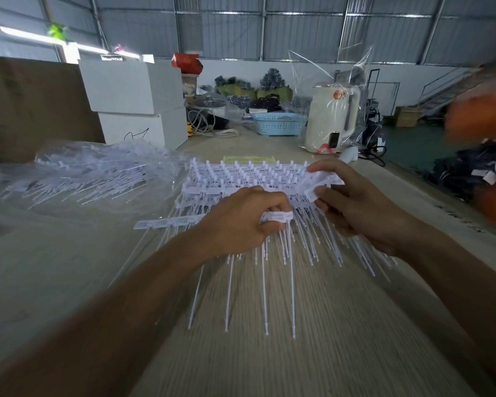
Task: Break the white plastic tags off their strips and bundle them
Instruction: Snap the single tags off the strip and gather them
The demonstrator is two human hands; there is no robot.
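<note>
orange shape blurred and cut off at right, tag print illegible

Roof: corrugated grey metal sheeting on steel framing, sloping down to the far wall.
Wall: white far wall below the sheeting.
Light: daylight enters through a bright strip window at upper left.
Floor: dark green floor at right.
Stairs: metal staircase with railing at far right.
Tabletop: pale wood-grain tabletop.
Furniture: stacked white boxes at left.
</note>
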